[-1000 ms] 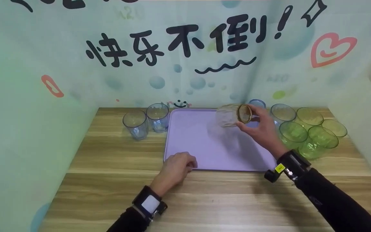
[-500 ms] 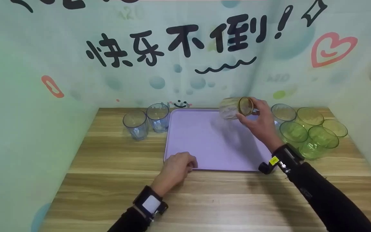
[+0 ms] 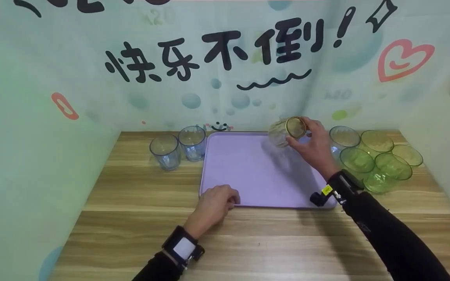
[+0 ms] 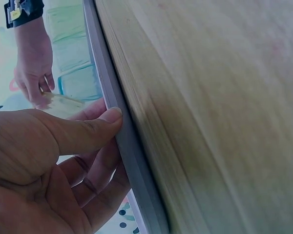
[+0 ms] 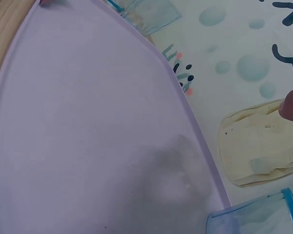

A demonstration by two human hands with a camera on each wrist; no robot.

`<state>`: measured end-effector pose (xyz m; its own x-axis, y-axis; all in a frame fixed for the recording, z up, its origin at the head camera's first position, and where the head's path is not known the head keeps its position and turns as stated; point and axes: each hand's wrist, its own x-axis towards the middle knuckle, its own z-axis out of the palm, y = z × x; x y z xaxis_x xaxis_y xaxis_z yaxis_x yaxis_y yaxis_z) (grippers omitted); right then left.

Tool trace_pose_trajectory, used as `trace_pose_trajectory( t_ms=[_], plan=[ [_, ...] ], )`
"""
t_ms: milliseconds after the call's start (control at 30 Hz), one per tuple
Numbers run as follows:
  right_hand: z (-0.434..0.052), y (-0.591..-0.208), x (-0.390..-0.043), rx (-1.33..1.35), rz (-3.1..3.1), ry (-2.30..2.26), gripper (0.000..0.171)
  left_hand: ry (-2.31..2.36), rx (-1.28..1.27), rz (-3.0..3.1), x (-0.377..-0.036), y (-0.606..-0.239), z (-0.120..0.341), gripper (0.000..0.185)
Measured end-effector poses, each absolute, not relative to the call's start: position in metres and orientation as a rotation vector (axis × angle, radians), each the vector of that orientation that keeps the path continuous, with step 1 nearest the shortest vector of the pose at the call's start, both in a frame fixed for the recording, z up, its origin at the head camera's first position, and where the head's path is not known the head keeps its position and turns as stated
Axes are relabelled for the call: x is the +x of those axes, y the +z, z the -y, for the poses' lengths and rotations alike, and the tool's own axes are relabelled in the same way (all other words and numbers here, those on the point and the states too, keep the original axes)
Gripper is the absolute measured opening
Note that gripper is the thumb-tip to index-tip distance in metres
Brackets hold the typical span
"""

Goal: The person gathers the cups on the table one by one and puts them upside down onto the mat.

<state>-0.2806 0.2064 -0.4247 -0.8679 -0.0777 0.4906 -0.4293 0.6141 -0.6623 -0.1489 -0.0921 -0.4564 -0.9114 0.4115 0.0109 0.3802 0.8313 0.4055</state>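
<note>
My right hand [image 3: 314,145] holds a pale amber glass [image 3: 279,134] near its rim, above the back right of the lilac tray [image 3: 244,169]. The glass is tilted, its mouth turned up and to the right. In the right wrist view the amber glass [image 5: 259,144] hangs apart from the tray; beside it stands a blue glass [image 5: 254,218], which my hand largely covers in the head view. My left hand [image 3: 214,205] pinches the tray's front edge, thumb on the outside of the rim and fingers on the inner side, as the left wrist view shows.
Two blue glasses [image 3: 191,143] stand left of the tray. On the right a bluish glass [image 3: 344,137] and several green and yellow-green glasses [image 3: 393,168] crowd together. A printed cloth backdrop [image 3: 193,89] rises behind the wooden table [image 3: 139,218].
The amber glass has risen slightly and swung from lying nearly sideways to a tilt with its mouth higher. My right forearm has shifted left; the left hand has stayed at the tray edge.
</note>
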Motion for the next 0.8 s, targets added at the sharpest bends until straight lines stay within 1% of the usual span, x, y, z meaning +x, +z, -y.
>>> trace_pose_trajectory(
  t_ms=[233, 500, 800],
  plan=[
    [-0.2021, -0.4250, -0.2818, 0.395, 2.483, 1.061, 0.070, 0.620, 0.623, -2.936, -0.1484, -0.4568, 0.0911, 0.010],
    [-0.2022, -0.4280, -0.2861, 0.434, 2.500, 1.020, 0.067, 0.615, 0.616, -2.947, -0.1482, -0.4570, 0.0910, 0.010],
    [-0.1999, -0.4317, -0.2874, 0.359, 2.602, 1.008, 0.074, 0.609, 0.583, -2.929, -0.1480, -0.4555, 0.0904, 0.011]
  ],
)
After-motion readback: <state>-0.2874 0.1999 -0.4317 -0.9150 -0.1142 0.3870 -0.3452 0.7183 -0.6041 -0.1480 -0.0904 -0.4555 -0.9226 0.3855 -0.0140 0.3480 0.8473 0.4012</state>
